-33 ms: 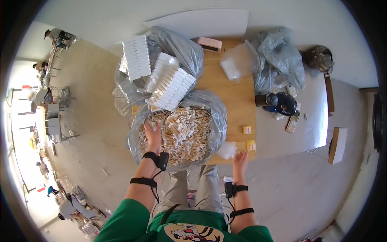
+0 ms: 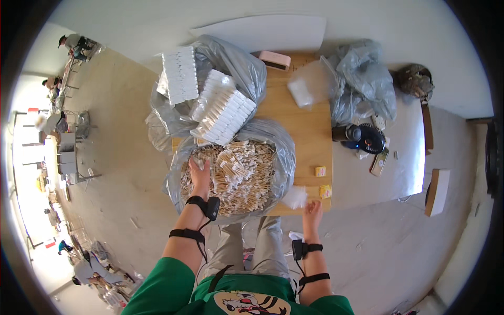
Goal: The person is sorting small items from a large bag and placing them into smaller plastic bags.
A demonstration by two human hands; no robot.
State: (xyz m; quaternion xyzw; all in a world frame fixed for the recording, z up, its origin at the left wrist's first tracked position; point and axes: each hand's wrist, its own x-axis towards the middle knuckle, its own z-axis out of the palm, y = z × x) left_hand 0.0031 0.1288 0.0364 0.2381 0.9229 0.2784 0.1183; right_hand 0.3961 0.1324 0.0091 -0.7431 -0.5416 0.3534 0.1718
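**Part done, with plenty left loose**

From my remote seat, I judge this work to be partway along. White, ribbed packs in clear plastic are piled beyond the heap, seemingly finished, while a large mass of loose cotton swabs with pale wooden sticks and white tips remains. The swabs fill an opening lined with crumpled grey plastic sheeting at the near side of the pale wooden worktop; they lie jumbled, with a more aligned clump near the middle.

My left grip is curled among them at the left; I can't tell what it grasps. My right grip, half-curled beside thin translucent plastic, is equally unclear.
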